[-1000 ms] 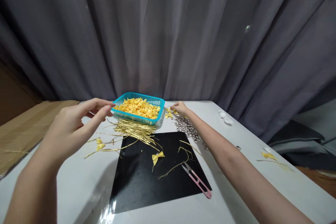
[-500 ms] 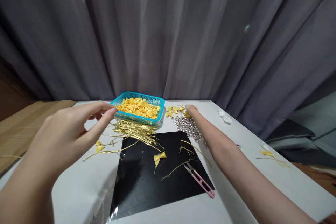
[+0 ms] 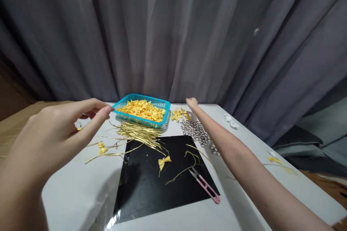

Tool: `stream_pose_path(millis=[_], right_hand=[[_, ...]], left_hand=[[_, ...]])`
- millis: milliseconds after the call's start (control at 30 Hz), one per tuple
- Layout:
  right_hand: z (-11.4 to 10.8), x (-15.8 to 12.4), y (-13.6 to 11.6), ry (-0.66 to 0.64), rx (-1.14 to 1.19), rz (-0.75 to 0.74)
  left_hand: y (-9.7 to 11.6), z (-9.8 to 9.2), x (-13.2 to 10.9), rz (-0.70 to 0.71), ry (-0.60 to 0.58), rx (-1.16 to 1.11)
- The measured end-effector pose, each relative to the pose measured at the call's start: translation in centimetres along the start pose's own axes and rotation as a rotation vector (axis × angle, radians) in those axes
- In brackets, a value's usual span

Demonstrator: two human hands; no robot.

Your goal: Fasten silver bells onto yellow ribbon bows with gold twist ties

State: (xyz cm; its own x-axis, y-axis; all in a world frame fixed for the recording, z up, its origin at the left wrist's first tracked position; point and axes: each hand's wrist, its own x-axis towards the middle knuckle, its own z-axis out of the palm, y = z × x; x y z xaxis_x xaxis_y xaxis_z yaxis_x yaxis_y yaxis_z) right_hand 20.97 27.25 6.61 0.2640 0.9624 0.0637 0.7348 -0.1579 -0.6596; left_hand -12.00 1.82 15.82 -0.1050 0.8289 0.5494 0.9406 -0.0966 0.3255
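Observation:
My left hand [image 3: 73,130] hovers at the left, near the corner of the blue basket [image 3: 141,120], thumb and forefinger apart and holding nothing I can see. My right hand [image 3: 192,103] is at the far edge of the table, fingers curled closed; what they hold, if anything, is hidden. Just beside it lies a small group of yellow bows [image 3: 180,114], with a pile of silver beads [image 3: 195,131] nearer. Yellow bows [image 3: 142,110] fill the basket. One yellow bow [image 3: 164,161] rests on the black mat [image 3: 151,187].
Gold ties [image 3: 139,134] lie in front of the basket. Pink-handled snips [image 3: 207,187] rest on the mat's right side beside loose gold strands. White pieces [image 3: 231,121] and another yellow bow [image 3: 273,159] lie to the right. A grey curtain [image 3: 162,36] hangs behind the table.
My right hand has moved slightly up and left, away from the small group of bows. My left hand has shifted a little left and its thumb has risen slightly.

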Motion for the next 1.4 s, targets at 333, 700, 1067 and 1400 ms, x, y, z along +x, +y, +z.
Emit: stream_pose_path(millis=[333,700,1067,1400], right_hand=[[9.8,-5.2,-9.0,-0.591,-0.316,-0.557],[10.8,-5.2,-6.9,-0.543,-0.262,-0.558],[7.4,-8.0,-7.4,-0.274,0.315,-0.346],[-0.3,-16.1,-0.3,-0.444,0.777,0.208]], left_hand=[[0.2,-0.7,-0.2,-0.012,-0.01,0.024],[0.6,0.2,0.1,0.095,-0.029,-0.012],[6.2,15.8,-3.4,0.459,-0.9,-0.144],[0.4,14.4,0.0,0.345,-0.803,-0.238]])
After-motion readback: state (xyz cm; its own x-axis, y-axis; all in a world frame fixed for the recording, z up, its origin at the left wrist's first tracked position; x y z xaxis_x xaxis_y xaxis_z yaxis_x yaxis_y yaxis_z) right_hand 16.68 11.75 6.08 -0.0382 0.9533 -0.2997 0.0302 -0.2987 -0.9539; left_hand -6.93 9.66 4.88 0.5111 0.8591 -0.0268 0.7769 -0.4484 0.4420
